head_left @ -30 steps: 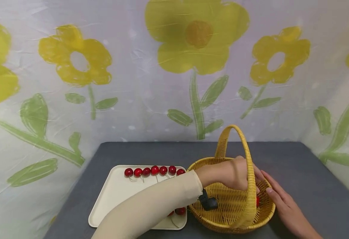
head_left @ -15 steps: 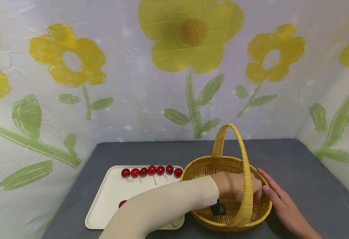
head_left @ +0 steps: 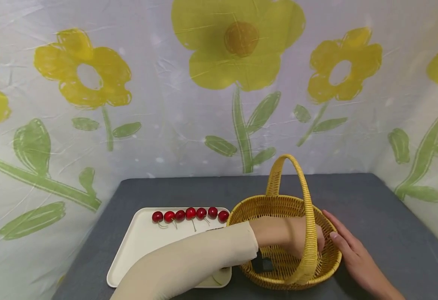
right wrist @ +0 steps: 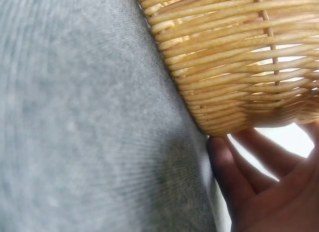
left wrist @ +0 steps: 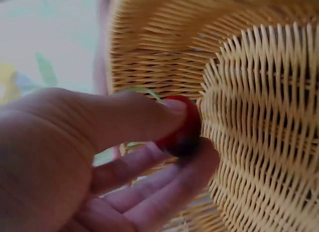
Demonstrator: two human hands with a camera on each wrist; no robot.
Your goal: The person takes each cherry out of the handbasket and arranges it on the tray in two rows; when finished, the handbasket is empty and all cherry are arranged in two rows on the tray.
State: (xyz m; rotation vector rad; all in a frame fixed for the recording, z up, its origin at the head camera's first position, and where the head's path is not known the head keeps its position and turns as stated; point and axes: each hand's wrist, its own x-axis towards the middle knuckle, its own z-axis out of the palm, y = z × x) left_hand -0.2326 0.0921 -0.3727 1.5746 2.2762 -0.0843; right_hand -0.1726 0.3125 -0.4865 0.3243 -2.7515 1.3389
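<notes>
My left hand (head_left: 295, 239) reaches across into the yellow wicker basket (head_left: 254, 204), its fingers partly behind the basket's handle. In the left wrist view, thumb and fingertips pinch a dark red cherry (left wrist: 190, 129) with a green stem, close to the woven wall. My right hand (head_left: 357, 254) rests against the outside of the basket's right side, thumb at the rim. In the right wrist view its fingers (right wrist: 227, 167) lie fairly straight, touching the weave near the bottom.
A cream tray (head_left: 128, 254) stands left of the basket, with a row of several cherries (head_left: 190, 213) along its far edge. My left sleeve covers its near part. The arched handle (head_left: 305, 196) rises over the basket. Dark grey cloth covers the table (head_left: 391, 225).
My left hand has gone lower into the basket, and the forearm has then drawn slightly left. A red cherry seen earlier by the basket's right wall is now hidden. My right hand stays put.
</notes>
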